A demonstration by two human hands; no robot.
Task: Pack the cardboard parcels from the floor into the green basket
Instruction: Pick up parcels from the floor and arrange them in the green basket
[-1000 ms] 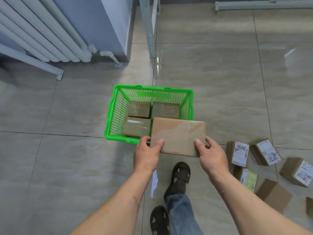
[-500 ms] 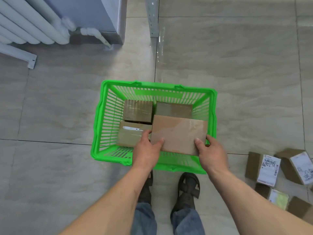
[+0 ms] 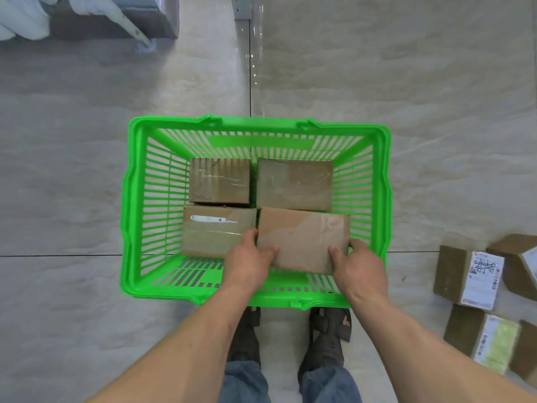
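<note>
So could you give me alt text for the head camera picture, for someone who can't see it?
A person's left hand and right hand hold a cardboard parcel in the near right corner of a green basket on a tiled floor, beside three parcels already inside. More parcels lie on the floor to the right.

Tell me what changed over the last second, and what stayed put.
Both hands, left hand and right hand, carried the held parcel forward, from in front of the green basket to its near right corner, beside the three parcels inside. The person stepped up to the basket. Neither hand let go; the three packed parcels stayed put.
</note>
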